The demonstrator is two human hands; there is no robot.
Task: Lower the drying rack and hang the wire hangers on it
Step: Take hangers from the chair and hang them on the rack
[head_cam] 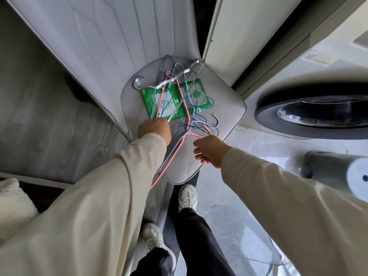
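A tangle of several wire hangers (186,100), pink, light blue and dark blue, lies on a grey seat cushion (225,118) together with a clear plastic hanger (169,81). Under them is a green plastic packet (196,93). My left hand (155,130) is closed around the lower bars of several hangers at the cushion's left side. My right hand (209,149) hovers at the cushion's near right edge, fingers loosely curled, close to the pink hanger's hook; whether it touches one is unclear. No drying rack is in view.
The chair's grey backrest (111,42) rises behind the cushion. A washing machine door (318,112) is at the right, and a grey cylinder (338,172) stands below it. My feet in pale sneakers (187,197) stand on a marbled floor. A pillow (14,204) sits at the left.
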